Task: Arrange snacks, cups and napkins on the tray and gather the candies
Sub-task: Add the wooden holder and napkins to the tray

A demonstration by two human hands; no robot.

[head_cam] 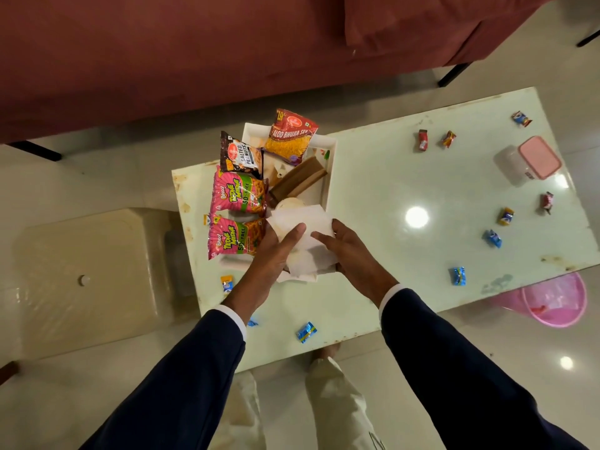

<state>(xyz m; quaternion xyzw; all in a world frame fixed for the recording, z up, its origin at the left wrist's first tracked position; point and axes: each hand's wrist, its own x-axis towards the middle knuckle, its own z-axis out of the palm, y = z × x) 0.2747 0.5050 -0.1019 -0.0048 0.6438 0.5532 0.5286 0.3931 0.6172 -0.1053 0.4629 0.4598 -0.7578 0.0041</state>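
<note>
Napkins (305, 241) sit at the near end of the white tray (329, 177), and I have both hands on them. My left hand (276, 251) lies over their left side, its grip wide with the fingers laid nearly straight on the paper. My right hand (344, 248) takes their right side, its grip narrow, fingers curled round the napkin edge. Just behind the napkins I see a stack of brown paper cups (297, 181) lying on its side in the tray. Along the tray's left side lie two pink snack packets (238, 196), a dark salted peanuts packet (242, 155) beyond them, and an orange aloo bhujia packet (290, 138) at the far end. The tray rests near the counter's (406, 177) left edge. Candies (457, 276) are scattered well apart over the counter's right half, with more near the front edge, among them a blue one (306, 332). A container with a pink lid (532, 160) stands near the right edge. A pink bin (558, 300) shows on the floor beyond the front right corner.
</note>
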